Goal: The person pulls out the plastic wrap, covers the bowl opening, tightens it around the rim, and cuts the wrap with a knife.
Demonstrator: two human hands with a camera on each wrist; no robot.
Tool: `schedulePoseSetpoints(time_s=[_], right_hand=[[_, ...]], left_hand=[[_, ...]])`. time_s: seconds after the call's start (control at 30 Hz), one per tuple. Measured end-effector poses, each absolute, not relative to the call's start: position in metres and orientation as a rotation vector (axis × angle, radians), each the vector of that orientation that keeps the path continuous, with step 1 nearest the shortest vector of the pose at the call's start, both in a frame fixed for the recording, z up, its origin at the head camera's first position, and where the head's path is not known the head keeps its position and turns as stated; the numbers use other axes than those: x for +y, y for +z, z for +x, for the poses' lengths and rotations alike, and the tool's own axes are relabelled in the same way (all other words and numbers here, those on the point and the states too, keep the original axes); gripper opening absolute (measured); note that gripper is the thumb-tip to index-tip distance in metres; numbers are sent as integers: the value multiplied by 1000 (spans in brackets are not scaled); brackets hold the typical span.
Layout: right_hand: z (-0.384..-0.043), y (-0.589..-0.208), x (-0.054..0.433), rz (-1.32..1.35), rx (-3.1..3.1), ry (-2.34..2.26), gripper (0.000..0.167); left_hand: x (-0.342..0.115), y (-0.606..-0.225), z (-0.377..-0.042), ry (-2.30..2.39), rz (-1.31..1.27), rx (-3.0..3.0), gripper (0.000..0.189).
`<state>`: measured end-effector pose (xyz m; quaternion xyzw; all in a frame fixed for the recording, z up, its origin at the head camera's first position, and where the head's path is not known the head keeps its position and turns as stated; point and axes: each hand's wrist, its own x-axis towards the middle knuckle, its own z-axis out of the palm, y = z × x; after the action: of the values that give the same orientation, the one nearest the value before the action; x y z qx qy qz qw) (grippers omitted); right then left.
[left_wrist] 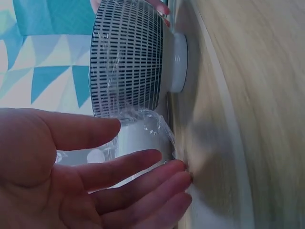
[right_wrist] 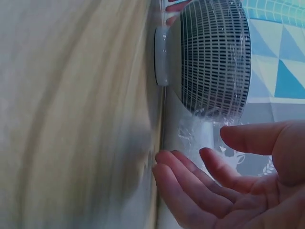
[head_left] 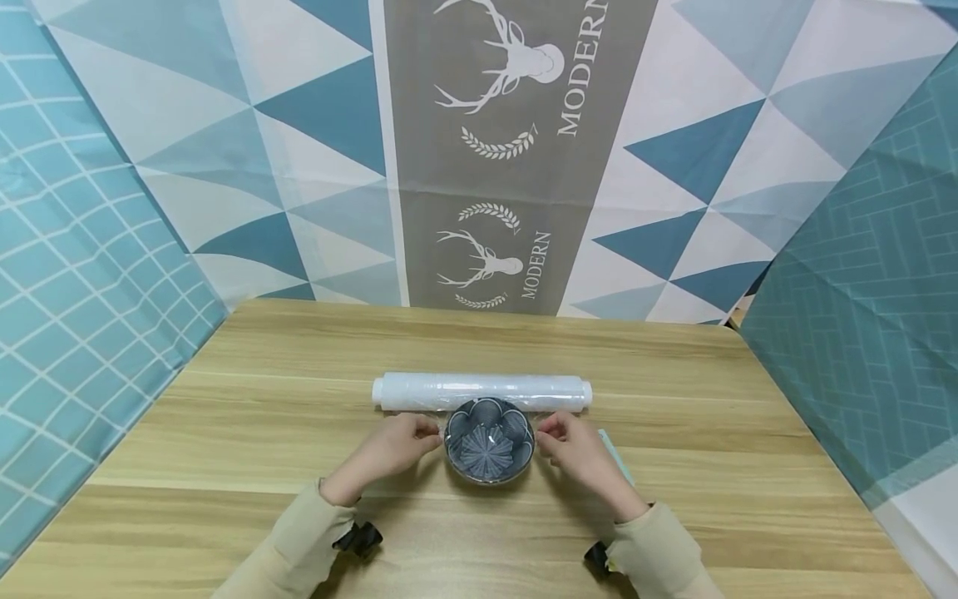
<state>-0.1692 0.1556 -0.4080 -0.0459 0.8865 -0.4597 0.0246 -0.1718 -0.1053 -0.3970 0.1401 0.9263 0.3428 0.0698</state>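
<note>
- Sitting midway between the left and right edges of the worktop (head_left: 247,399), the bowl (head_left: 488,453) has clear film (left_wrist: 159,123) bunched at its sides; a one-sided tug could peel it off
- The left hand (head_left: 398,447), thumb apart from loosely extended fingers, is close beside the film; snagging it might tear it
- The right hand (head_left: 578,449) looks likewise spread to me, thumb clear; uneven pressing could slide the bowl toward the left edge
- The film roll (head_left: 479,389) lies on the bowl's far-edge side; a nudge might send it rolling toward that edge
</note>
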Motion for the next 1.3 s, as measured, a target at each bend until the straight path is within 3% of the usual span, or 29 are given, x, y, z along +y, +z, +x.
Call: schedulePoseSetpoints(time_s=[0.23,0.93,1.3], right_hand=[[-169,-409,153,-171,2528,-1630,16],[-168,-406,155,-216,2596,-1629,13],[-169,-413,152,-170,2748,-1516,5]], left_hand=[[-101,-399,-171,1211,412,2582,18],[-95,-398,-168,1624,302,2345,25],[-95,-397,-165,1719,68,2294,14]])
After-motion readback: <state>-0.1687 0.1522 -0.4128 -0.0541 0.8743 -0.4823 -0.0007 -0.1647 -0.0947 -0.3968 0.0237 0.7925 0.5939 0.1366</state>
